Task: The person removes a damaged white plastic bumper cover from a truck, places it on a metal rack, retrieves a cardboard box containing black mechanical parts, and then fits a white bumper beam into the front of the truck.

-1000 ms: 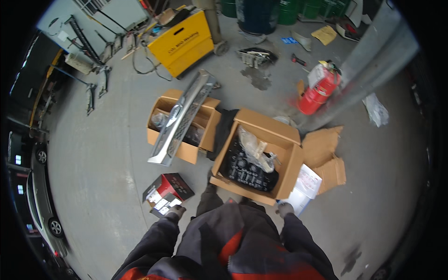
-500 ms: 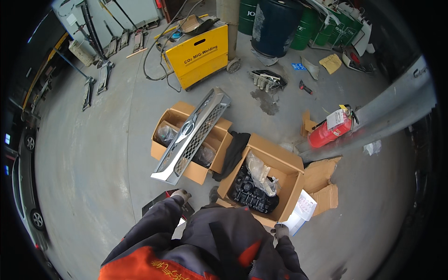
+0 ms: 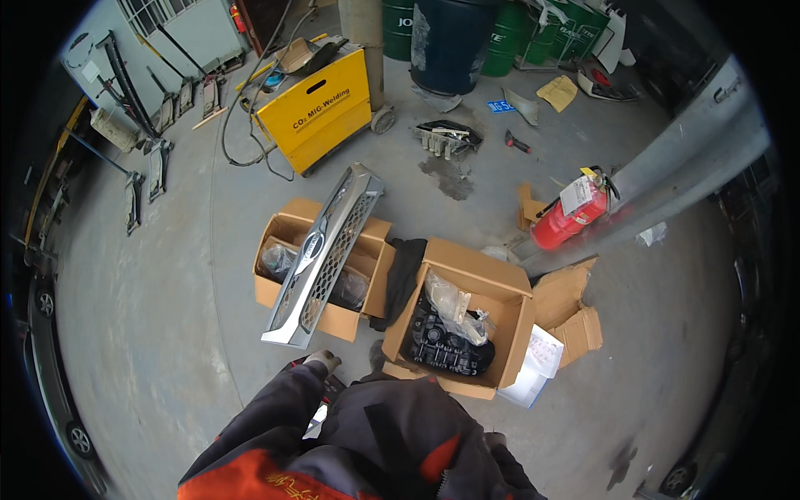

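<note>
**On floor, at feet: left hand low by grille and small box**

Down low at frame centre, left hand [image 3: 322,361] in a pale glove, stretched forward past the knees. Just beside the lower end of the grille [image 3: 325,250], no contact visible. Fingers look curled, but whether clenched or slack cannot be told; nothing seen in the grip. Under that sleeve, a small box [image 3: 333,387], mostly hidden, near the hand.

Right hand [image 3: 497,442] barely showing at the lower edge, dark glove, finger state not readable, apart from everything.

Silver grille lying slantwise across the left carton [image 3: 271,292], top end overhanging toward the yellow welder [image 3: 325,108]. Right carton [image 3: 517,333] open, holding a black part [image 3: 446,346] and a clear bag [image 3: 454,304]. Black cloth [image 3: 404,271] between the cartons. Papers [image 3: 537,367] against the right carton's side, red extinguisher [image 3: 575,212] well apart behind.

Judged step: a reach, not a grasp yet, aimed at either the grille's near end or the small box; cannot say which. Any pickup of the grille would call for a second hand further up, long and tilted as it is; the small box would need the sleeve clear and fingers opened first.
</note>
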Demonstrator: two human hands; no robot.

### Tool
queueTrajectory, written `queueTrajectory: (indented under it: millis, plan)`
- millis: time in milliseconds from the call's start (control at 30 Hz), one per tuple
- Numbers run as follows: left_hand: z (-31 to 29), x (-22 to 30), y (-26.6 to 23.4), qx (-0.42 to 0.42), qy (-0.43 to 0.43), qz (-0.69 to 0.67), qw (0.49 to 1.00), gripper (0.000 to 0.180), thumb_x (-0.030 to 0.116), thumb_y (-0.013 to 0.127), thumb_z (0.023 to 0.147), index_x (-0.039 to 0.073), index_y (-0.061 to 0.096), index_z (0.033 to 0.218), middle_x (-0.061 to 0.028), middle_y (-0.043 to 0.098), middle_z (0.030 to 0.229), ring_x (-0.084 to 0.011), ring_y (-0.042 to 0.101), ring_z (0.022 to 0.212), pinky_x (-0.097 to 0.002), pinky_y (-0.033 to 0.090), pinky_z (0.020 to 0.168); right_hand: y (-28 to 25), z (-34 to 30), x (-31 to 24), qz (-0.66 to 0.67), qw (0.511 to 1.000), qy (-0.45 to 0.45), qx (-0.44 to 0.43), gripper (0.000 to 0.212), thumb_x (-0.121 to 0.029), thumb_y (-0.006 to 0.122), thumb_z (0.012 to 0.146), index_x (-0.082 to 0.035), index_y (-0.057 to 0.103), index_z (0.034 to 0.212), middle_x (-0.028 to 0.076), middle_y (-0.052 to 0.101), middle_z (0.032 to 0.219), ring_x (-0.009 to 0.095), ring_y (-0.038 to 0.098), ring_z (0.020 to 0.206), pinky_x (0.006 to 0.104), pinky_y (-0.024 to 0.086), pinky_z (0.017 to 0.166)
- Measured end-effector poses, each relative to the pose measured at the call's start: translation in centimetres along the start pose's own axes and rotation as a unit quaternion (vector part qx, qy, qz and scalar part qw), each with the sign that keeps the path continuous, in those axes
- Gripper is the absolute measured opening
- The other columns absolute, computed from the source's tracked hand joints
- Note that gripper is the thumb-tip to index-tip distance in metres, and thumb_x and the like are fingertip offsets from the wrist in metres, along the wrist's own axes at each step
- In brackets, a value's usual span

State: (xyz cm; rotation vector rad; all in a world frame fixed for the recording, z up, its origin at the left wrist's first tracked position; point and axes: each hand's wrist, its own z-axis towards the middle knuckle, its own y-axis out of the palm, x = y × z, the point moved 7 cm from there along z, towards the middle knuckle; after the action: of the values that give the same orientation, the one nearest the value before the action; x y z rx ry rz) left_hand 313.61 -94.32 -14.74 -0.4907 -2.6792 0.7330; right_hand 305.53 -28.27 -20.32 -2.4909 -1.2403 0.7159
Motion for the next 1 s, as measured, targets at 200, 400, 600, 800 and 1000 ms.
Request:
queueTrajectory:
  millis: [200,400,600,800,1000]
  plan:
    - [-0.1,-1.6,4.7,-0.039,-0.016,-0.066,0.997,0.051,0.043,0.067,0.09,0.002,0.071,0.119,-0.0179,0.074,0.11,-0.031,0.072,0.099,-0.0411,0.054,0.092,-5.4,-0.9,-4.9,0.048,0.99,0.129,0.022,0.03,-0.028,0.061,0.088,-0.002,0.07,0.1,0.012,0.077,0.079,0.018,0.059,0.049,0.0364,0.048,0.05]
    - [-2.6,3.0,5.9,-0.049,0.003,0.078,0.996,0.05,0.047,0.067,0.087,0.007,0.073,0.117,-0.0159,0.074,0.112,-0.031,0.069,0.11,-0.0398,0.052,0.097,-7.5,2.3,-5.0,0.05,0.995,0.088,0.01,0.038,-0.033,0.062,0.09,0.001,0.069,0.106,0.015,0.077,0.08,0.018,0.058,0.051,0.0364,0.048,0.051]
    - [1.6,4.4,13.9,-0.065,0.026,0.066,0.995,0.056,0.053,0.064,0.088,0.008,0.072,0.119,-0.0173,0.073,0.116,-0.0331,0.067,0.116,-0.0406,0.05,0.1,-5.9,9.5,-0.6,-0.085,0.988,0.117,-0.054,0.055,-0.047,0.062,0.086,-0.001,0.071,0.116,0.016,0.076,0.102,0.033,0.07,0.103,0.0433,0.053,0.093]
    - [7.8,14.7,21.5,-0.049,0.032,0.079,0.995,0.075,0.057,0.065,0.084,-0.002,0.061,0.131,-0.0282,0.064,0.127,-0.0417,0.059,0.124,-0.0456,0.047,0.104,-6.3,25.3,2.8,-0.174,0.979,0.087,0.067,0.07,-0.057,0.072,0.082,-0.001,0.065,0.123,0.026,0.069,0.12,0.041,0.065,0.115,0.049,0.053,0.097]
    - [18.5,17.5,25.9,0.033,-0.04,0.065,0.996,0.079,0.046,0.072,0.081,-0.003,0.049,0.138,-0.0314,0.065,0.123,-0.0439,0.061,0.12,-0.0465,0.049,0.102,-9.0,36.1,-3.1,-0.184,0.96,0.096,0.188,0.059,-0.044,0.071,0.082,0.001,0.063,0.119,0.024,0.068,0.119,0.043,0.066,0.111,0.0499,0.053,0.096]
